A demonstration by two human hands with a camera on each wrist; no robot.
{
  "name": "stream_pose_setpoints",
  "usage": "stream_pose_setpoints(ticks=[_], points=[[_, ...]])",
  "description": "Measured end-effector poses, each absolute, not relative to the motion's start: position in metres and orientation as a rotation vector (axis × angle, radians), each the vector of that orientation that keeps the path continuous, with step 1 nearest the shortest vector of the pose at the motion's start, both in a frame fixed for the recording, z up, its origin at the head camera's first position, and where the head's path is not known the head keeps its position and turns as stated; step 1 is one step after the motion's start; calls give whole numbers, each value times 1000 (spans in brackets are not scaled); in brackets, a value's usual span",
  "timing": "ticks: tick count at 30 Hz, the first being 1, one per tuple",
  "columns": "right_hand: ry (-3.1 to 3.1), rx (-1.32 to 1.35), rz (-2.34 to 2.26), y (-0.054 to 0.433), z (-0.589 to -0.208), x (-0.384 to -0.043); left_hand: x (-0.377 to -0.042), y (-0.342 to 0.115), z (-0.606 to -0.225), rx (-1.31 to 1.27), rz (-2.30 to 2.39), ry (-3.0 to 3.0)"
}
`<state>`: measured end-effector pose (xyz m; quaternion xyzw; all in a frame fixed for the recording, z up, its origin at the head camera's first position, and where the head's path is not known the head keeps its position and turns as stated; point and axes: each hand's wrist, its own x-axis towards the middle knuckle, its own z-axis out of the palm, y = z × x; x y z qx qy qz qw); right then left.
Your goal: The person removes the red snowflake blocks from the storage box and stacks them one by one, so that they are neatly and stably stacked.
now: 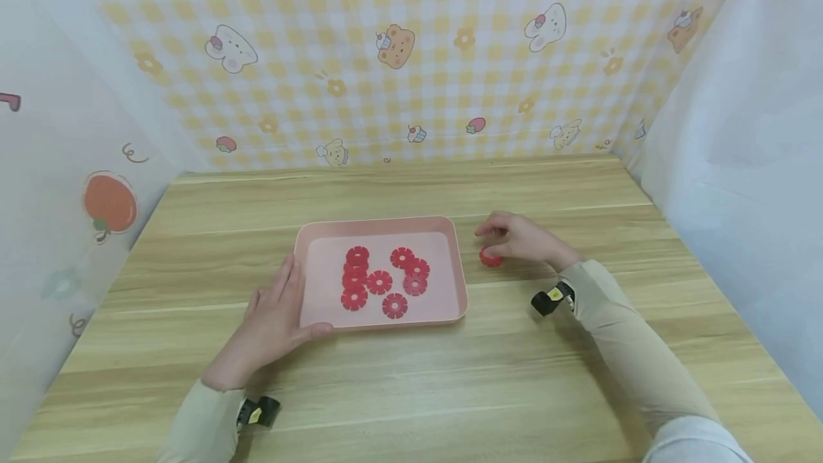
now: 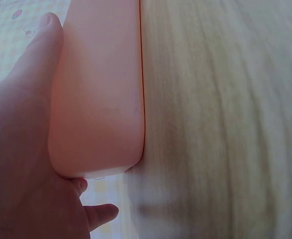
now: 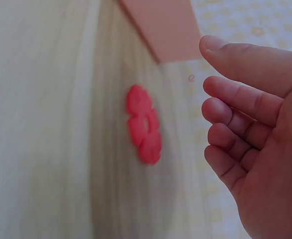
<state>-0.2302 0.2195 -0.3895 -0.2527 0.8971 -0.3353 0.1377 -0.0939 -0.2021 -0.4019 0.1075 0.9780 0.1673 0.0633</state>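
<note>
A shallow pink tray lies on the wooden table with several red notched discs, each with a hole in its middle, some overlapping. My left hand rests against the tray's left end, fingers along the side and thumb at the front rim; the left wrist view shows the palm against the tray's outer wall. Right of the tray, a single red disc lies on the table. Above it hovers my right hand, fingers loosely bent, with a gap between hand and disc in the right wrist view.
The wooden table runs back to a yellow checked cloth with cartoon prints. Pale sheets hang at the left and right sides. A small black camera is strapped to the right wrist, another to the left.
</note>
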Motion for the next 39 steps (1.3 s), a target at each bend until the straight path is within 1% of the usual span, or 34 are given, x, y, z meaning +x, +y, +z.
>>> stream_pose_setpoints(ticks=[11,23,36,39], points=[[2570,-922,-918,190,-365,-243,-93,-202,-400,319,521,2943],[2495,-1058,-899,135,-350,-247,-92,-202,-401,321,548,2959],[2376,-1096,-876,70,-360,-252,-90,-204,-402,305,568,2952],[2348,-1063,-878,59,-364,-252,-90,-204,-402,302,579,2954]])
